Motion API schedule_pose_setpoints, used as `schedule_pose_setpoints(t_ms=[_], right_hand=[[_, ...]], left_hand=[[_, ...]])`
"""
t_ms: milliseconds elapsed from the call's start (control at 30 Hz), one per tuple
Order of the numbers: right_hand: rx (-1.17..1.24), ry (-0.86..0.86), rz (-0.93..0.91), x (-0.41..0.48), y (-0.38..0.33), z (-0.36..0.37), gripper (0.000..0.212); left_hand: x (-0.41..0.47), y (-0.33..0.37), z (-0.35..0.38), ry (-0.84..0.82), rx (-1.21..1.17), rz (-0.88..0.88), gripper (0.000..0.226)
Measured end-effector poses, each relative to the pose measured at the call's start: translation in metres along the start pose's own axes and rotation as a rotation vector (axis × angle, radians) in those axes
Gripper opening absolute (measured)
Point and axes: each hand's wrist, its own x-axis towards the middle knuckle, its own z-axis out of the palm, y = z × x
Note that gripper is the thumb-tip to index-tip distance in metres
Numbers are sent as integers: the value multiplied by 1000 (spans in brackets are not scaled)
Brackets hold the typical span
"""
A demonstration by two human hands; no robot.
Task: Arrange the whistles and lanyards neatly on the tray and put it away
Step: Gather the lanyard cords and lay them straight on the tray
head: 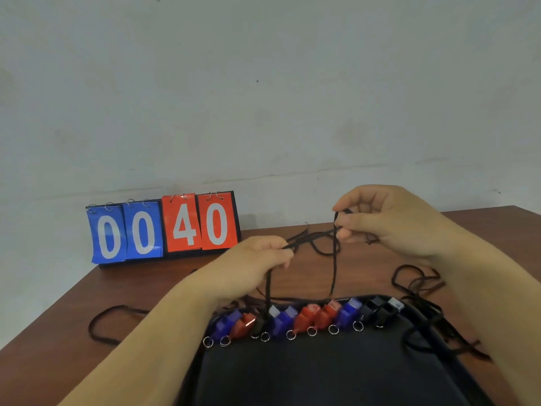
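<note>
A black tray [322, 373] lies at the near edge of the brown table. Along its far rim stands a row of several whistles [304, 317] in blue, red and black, each with a small metal ring. My left hand [257, 259] and my right hand [389, 221] are raised above the row, both pinching one black lanyard [334, 259] that hangs in loops between them and down toward the whistles. More black lanyards [418, 285] lie tangled on the table to the right of the tray, and one lanyard loop [108, 323] lies to the left.
A flip scoreboard [164, 228] reading 00 in blue and 40 in red stands at the back left of the table [87, 303], against a pale wall. The table's left edge runs diagonally at the lower left.
</note>
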Motion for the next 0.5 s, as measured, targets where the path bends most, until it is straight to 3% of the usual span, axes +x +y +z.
schedule_pose_setpoints(t_ms=[167, 267, 400, 433, 500], right_hand=[[-28, 53, 46, 8, 11, -3, 12], [-180, -31, 4, 3, 4, 1, 21], [-312, -206, -53, -8, -8, 13, 19], [-308, -239, -69, -10, -10, 17, 17], [-263, -266, -94, -13, -12, 22, 12]], left_hand=[[2, -12, -16, 68, -51, -28, 32], [4, -13, -12, 55, 70, -28, 14], [5, -6, 2, -6, 63, 42, 84], [4, -3, 6, -35, 45, 70, 94], [-1, 4, 14, -73, 31, 71, 91]])
